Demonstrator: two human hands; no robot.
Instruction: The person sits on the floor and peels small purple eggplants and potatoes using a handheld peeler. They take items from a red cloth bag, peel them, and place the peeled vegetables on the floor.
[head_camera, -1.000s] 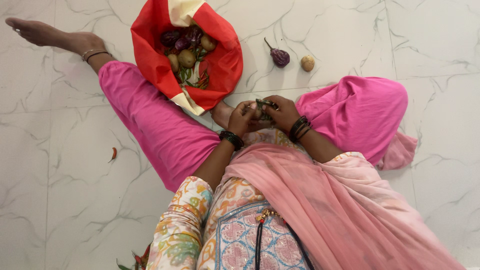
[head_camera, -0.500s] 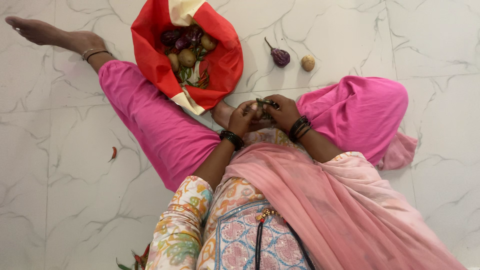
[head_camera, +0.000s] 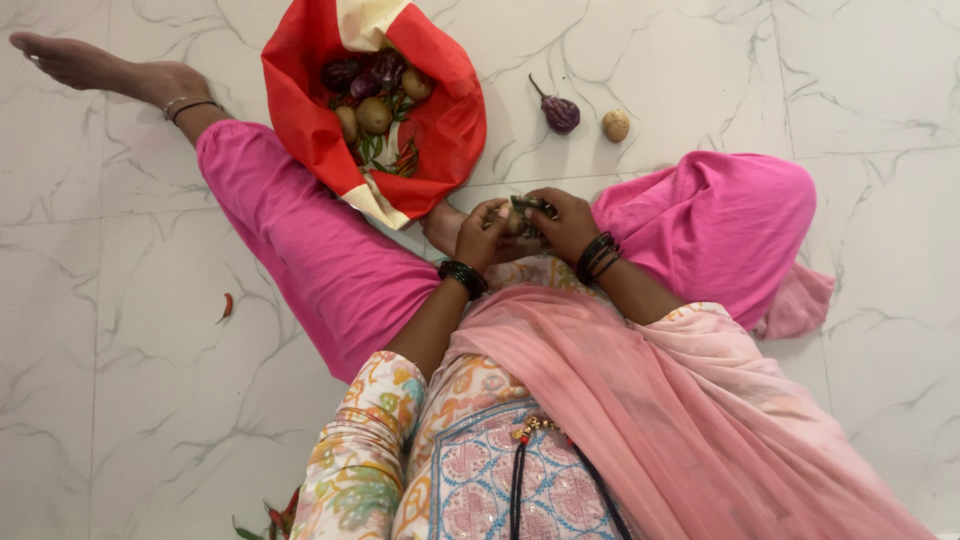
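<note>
Both hands' fingers pinched together on a small dark green vegetable held between left hand and right hand, long axis roughly left-right, above the lap; red bag of vegetables far-left on the floor.

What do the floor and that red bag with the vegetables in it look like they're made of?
The floor looks like polished marble or marble-look tile: white with grey veins, straight joint lines and a soft sheen. The red bag seems to be thin woven or non-woven cloth, matte, since it slumps and creases in soft folds around the vegetables.
</note>
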